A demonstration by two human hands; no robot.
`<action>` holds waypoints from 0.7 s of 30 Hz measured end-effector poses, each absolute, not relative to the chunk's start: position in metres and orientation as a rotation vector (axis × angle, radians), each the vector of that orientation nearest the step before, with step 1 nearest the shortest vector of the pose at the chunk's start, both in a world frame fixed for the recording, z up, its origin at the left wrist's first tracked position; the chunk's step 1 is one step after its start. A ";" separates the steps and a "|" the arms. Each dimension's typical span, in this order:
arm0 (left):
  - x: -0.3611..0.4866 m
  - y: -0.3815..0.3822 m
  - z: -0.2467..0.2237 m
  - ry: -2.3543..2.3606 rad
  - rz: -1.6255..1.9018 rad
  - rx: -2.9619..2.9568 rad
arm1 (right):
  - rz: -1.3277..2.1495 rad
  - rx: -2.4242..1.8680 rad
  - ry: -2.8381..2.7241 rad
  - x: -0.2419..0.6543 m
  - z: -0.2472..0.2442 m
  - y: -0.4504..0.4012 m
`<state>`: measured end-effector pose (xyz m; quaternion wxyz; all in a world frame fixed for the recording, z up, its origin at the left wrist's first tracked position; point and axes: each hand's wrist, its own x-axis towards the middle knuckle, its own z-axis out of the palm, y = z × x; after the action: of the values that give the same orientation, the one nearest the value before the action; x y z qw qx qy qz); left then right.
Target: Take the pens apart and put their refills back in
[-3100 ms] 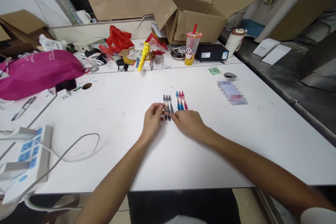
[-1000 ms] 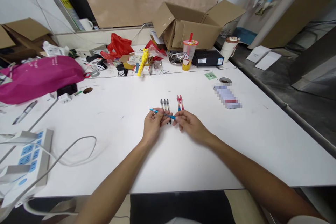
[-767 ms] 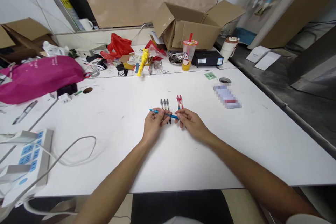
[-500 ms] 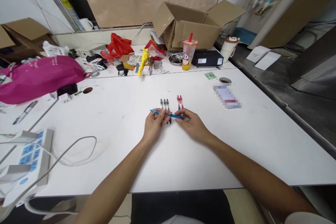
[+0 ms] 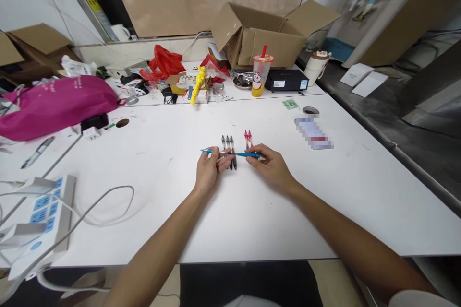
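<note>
Held level between both hands is a blue pen (image 5: pixel 248 154), its middle thin and dark. My left hand (image 5: pixel 209 168) pinches the pen's left part between thumb and fingers. At the other end, my right hand (image 5: pixel 270 165) grips the blue barrel with its fingertips. Three clear-and-black pens (image 5: pixel 227 142) lie side by side on the white table, partly hidden behind my left fingers. To their right are two red-topped pens (image 5: pixel 248 137), their lower parts hidden by the blue pen and my right hand.
A power strip (image 5: pixel 54 220) with a looping cable is at the left, near a magenta bag (image 5: pixel 61 103). A drink cup (image 5: pixel 260 76), a black box (image 5: pixel 286 80) and an open carton (image 5: pixel 266 45) stand behind. A pixelated flat item (image 5: pixel 313 133) and tape roll (image 5: pixel 310 111) lie right.
My hands have moved slightly apart, the right one rightward and the left one a little left. A longer thin dark section of the blue pen shows between them. The view has shifted slightly.
</note>
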<state>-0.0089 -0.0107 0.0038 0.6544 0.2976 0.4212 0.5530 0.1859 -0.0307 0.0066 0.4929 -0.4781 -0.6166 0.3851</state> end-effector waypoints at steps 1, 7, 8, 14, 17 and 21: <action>-0.010 -0.010 0.005 0.960 1.266 0.667 | 0.936 -1.169 -1.484 0.189 0.008 -0.030; -0.018 -0.003 0.010 0.980 1.344 0.626 | 0.932 -1.183 -1.404 0.213 0.018 -0.023; -0.019 -0.003 0.011 0.980 1.353 0.622 | 0.956 -1.187 -1.390 0.217 0.019 -0.022; -0.017 -0.005 0.012 0.930 1.345 0.693 | 1.144 -1.137 -1.237 0.217 0.007 -0.018; -0.012 -0.009 0.012 0.882 1.316 0.737 | 1.270 -1.125 -1.178 0.203 -0.001 -0.021; -0.008 -0.013 0.013 0.840 1.279 0.784 | 1.195 -1.256 -1.314 0.188 -0.002 -0.028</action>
<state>-0.0083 -0.0126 0.0127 0.6527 0.3455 0.3702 0.5636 0.1882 -0.0277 -0.0022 0.4645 -0.5113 -0.5349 0.4864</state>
